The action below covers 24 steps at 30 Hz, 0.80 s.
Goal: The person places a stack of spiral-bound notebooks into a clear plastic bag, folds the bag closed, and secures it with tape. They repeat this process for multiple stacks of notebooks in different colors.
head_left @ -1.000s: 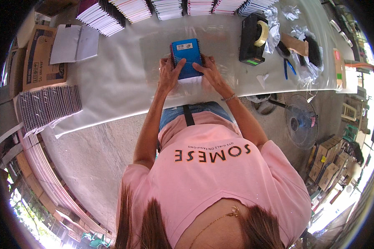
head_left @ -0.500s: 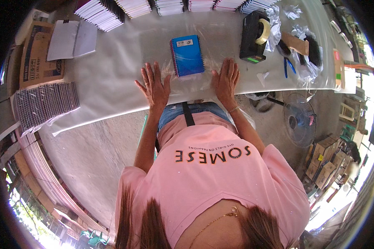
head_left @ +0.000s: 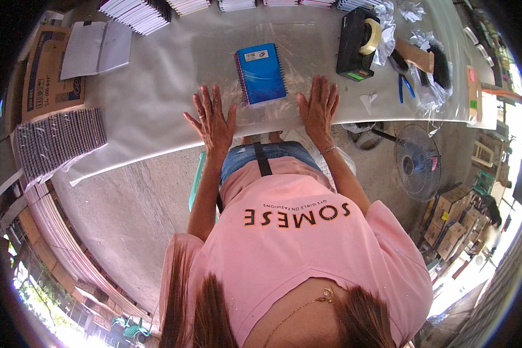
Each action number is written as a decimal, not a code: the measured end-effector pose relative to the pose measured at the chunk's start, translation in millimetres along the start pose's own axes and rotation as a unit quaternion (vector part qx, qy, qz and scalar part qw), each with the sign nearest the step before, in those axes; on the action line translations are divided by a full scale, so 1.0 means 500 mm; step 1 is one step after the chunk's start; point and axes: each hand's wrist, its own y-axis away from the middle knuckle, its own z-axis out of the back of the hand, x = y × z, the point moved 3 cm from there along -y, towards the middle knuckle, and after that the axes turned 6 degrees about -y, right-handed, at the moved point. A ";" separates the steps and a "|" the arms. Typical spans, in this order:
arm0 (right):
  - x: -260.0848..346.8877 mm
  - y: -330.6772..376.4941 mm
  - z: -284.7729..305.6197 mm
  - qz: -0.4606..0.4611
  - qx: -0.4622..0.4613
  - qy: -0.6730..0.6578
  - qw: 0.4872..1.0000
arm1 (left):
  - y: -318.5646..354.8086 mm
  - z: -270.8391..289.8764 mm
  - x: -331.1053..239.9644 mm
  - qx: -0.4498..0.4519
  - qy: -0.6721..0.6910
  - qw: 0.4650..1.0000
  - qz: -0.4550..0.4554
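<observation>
A blue spiral-bound notebook [head_left: 264,75] with a white label on its cover lies on a clear plastic sheet [head_left: 214,58] on the covered table [head_left: 162,69]. My left hand [head_left: 216,126] is flat, fingers spread, over the table's near edge to the left of the notebook. Fingers likewise stretched, my right hand [head_left: 319,111] is on the notebook's right side, over the plastic's near corner. Neither hand touches the notebook or grips anything. Whether the palms press on the plastic is hard to see.
Stacks of notebooks [head_left: 136,14] line the far edge. At right are a black tape dispenser [head_left: 349,49], blue-handled scissors [head_left: 405,87] and a brush [head_left: 441,64]. An open notebook [head_left: 113,46], a cardboard box [head_left: 37,93] and a wrapped notebook stack [head_left: 61,139] sit left. A fan [head_left: 417,165] stands below.
Both hands have drawn back slightly toward me, and their fingers stay spread. The notebook stays on the plastic. The whole view has shifted a little.
</observation>
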 end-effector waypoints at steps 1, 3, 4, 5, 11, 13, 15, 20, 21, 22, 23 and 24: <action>0.009 -0.003 0.012 0.019 -0.006 -0.029 0.999 | 0.000 0.003 -0.001 0.002 0.000 1.000 0.004; 0.027 -0.004 0.035 0.053 -0.016 -0.087 0.995 | 0.002 0.022 -0.014 -0.023 0.050 0.998 -0.027; 0.034 -0.002 0.027 0.067 0.004 -0.126 0.990 | 0.002 0.035 -0.024 -0.035 0.076 0.996 -0.044; 0.043 -0.002 0.012 0.080 0.023 -0.165 0.983 | -0.003 0.041 -0.037 -0.014 0.076 0.995 -0.055; 0.087 -0.005 -0.022 0.022 0.057 -0.234 0.970 | -0.029 0.028 -0.074 -0.027 0.058 0.995 -0.076; 0.093 -0.006 -0.021 0.021 0.050 -0.224 0.973 | -0.033 0.022 -0.075 -0.036 0.067 0.994 -0.081; 0.096 -0.006 -0.019 0.010 0.053 -0.216 0.975 | -0.034 0.022 -0.075 -0.038 0.072 0.993 -0.084; 0.098 -0.005 -0.022 0.005 0.037 -0.209 0.977 | -0.036 0.024 -0.079 -0.049 0.076 0.992 -0.084; 0.098 -0.005 -0.021 0.006 0.036 -0.209 0.977 | -0.037 0.025 -0.080 -0.052 0.075 0.992 -0.084; 0.098 -0.005 -0.021 0.003 0.037 -0.210 0.977 | -0.037 0.025 -0.080 -0.054 0.074 0.992 -0.083; 0.099 -0.006 -0.021 0.000 0.038 -0.210 0.977 | -0.037 0.026 -0.081 -0.056 0.074 0.992 -0.083; 0.100 -0.006 -0.021 -0.003 0.040 -0.211 0.977 | -0.038 0.028 -0.082 -0.054 0.075 0.992 -0.082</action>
